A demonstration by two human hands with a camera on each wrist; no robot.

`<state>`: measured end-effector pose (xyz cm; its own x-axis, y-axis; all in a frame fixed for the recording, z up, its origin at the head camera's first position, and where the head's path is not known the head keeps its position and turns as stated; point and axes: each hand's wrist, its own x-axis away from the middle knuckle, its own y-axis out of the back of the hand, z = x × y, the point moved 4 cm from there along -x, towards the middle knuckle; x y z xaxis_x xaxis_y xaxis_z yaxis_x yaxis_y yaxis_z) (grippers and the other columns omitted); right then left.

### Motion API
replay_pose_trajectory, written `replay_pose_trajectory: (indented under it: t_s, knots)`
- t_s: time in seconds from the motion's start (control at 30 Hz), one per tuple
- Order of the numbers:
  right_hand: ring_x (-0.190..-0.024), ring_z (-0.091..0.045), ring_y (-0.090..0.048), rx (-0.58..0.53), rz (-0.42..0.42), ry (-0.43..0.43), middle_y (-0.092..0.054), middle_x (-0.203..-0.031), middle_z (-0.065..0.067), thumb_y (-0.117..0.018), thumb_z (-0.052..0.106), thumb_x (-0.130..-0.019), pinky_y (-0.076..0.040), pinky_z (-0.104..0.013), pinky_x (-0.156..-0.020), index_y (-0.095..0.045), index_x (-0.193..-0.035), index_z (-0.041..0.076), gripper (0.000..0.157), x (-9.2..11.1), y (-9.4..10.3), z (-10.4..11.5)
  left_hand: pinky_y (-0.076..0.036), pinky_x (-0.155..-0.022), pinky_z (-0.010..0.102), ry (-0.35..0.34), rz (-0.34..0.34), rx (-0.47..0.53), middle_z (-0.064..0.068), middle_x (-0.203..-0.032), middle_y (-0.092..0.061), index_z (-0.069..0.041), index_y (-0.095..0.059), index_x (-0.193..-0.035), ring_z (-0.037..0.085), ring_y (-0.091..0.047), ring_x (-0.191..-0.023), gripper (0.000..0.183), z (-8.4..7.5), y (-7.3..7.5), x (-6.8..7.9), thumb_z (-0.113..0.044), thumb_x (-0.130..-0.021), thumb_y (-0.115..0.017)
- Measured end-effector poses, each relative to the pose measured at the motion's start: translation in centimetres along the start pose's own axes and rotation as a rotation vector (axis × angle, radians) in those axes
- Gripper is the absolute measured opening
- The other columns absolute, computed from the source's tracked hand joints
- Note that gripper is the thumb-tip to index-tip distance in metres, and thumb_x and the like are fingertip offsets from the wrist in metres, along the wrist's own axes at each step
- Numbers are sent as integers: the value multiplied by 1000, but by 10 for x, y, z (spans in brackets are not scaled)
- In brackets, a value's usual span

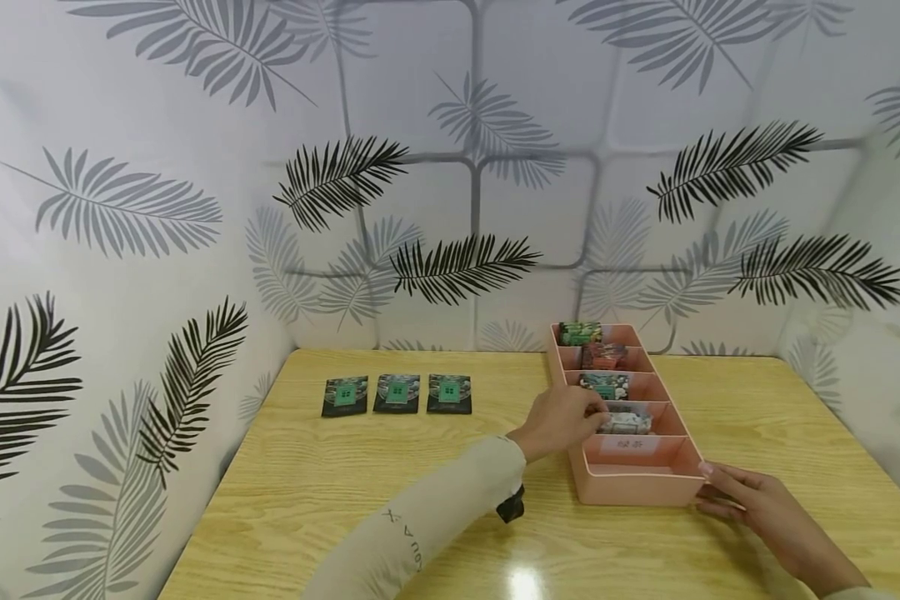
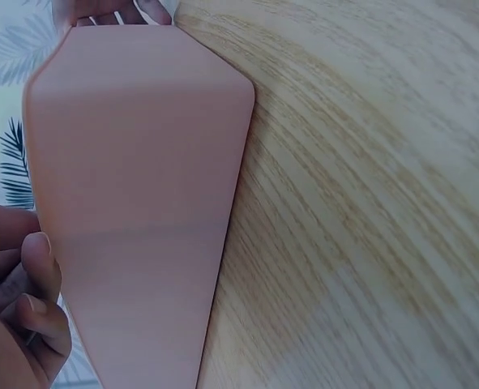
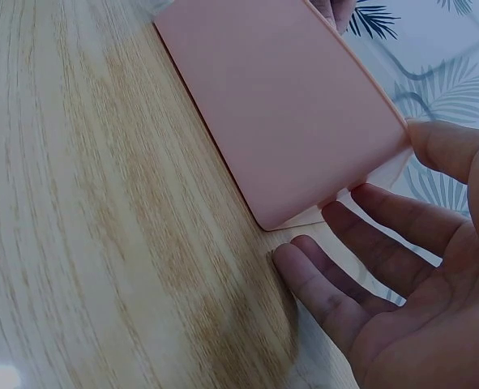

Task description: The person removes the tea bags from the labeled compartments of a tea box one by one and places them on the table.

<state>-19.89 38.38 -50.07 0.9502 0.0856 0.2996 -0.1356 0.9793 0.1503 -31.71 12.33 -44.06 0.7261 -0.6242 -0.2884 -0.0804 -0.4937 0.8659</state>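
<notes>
A pink divided box (image 1: 637, 492) stands on the table, its compartments running away from me. My left hand (image 1: 558, 417) reaches over its left wall and pinches the edge of a silvery packet (image 1: 627, 422) in the second compartment from the front. In the left wrist view, curled fingers (image 2: 36, 267) show beside the rim; the packet is hidden there. At the front right corner, my right hand (image 1: 768, 508) holds the box, thumb on the rim and fingertips against the side wall, as the right wrist view shows. A dark-green packet (image 1: 604, 387) lies in the middle compartment.
Three black-and-green packets (image 1: 397, 393) lie in a row on the wooden table (image 1: 307, 483), left of the box. Red (image 1: 605, 357) and green (image 1: 580, 333) packets sit in the rear compartments. A white label (image 1: 628, 444) shows in the front compartment. Leaf-patterned cloth hangs behind.
</notes>
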Motion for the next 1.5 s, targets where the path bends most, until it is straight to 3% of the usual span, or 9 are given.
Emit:
replay_pose_trajectory:
  t_s: [0.17, 0.43, 0.67, 0.9, 1.1, 1.23, 1.37, 1.5]
  knots:
    - [-106, -16, -72, -17, 8, 14, -69, -122, 2, -50, 34, -111, -56, -34, -93, -52, -144, -11, 56, 0, 0, 1, -38, -49, 15, -21, -35, -22, -17, -79, -70, -23, -82, -105, -7, -49, -54, 18, -3, 4, 2, -32, -103, -66]
    - [-106, -15, -71, 3, 7, 12, -68, -125, 0, -49, 34, -111, -56, -32, -93, -45, -146, -15, 60, -1, 0, 0, -40, -52, 13, -71, -94, 42, -16, -79, -69, -22, -80, -105, -9, -49, -57, 19, -2, 11, 2, -31, -104, -64]
    - [-106, -15, -72, 20, -3, -12, -68, -126, -4, -49, 37, -110, -55, -32, -93, -43, -147, -15, 64, -1, 0, 3, -41, -56, 11, -95, -188, 62, -13, -85, -71, -20, -78, -107, -10, -50, -62, 17, 0, 25, 1, -30, -104, -65]
    - [-106, -15, -72, 19, -6, -38, -67, -127, -4, -50, 39, -110, -55, -34, -93, -42, -147, -16, 67, -1, 0, 1, -35, -51, 16, -107, -254, 129, -13, -72, -61, -18, -76, -107, -1, -45, -54, 15, 1, 41, 6, -28, -104, -65]
    - [-104, -15, -72, -4, -11, -21, -69, -122, -4, -51, 37, -110, -56, -36, -93, -44, -146, -16, 64, -1, -3, 1, -31, -46, 17, -111, -272, 140, -12, -64, -57, -17, -76, -109, 2, -40, -46, 17, 3, 52, 12, -28, -104, -64]
    - [-103, -15, -72, -17, -9, -7, -70, -119, -1, -51, 35, -110, -56, -35, -92, -52, -142, -12, 57, -1, -3, 1, -36, -49, 16, -117, -280, 153, -12, -66, -60, -17, -76, -109, 1, -42, -47, 18, 7, 59, 17, -28, -105, -63]
    - [-104, -16, -72, -6, -2, -15, -70, -120, -2, -49, 36, -111, -56, -34, -92, -50, -143, -13, 59, -2, -1, 0, -41, -57, 14, -111, -284, 160, -13, -74, -64, -17, -75, -108, -3, -48, -54, 17, 12, 66, 22, -28, -106, -62]
    - [-104, -16, -72, 3, -1, -38, -69, -121, -2, -49, 37, -110, -56, -34, -92, -46, -145, -15, 63, -2, -2, 0, -40, -56, 15, -103, -293, 176, -11, -86, -68, -17, -74, -106, -1, -47, -56, 15, 17, 73, 29, -26, -106, -62]
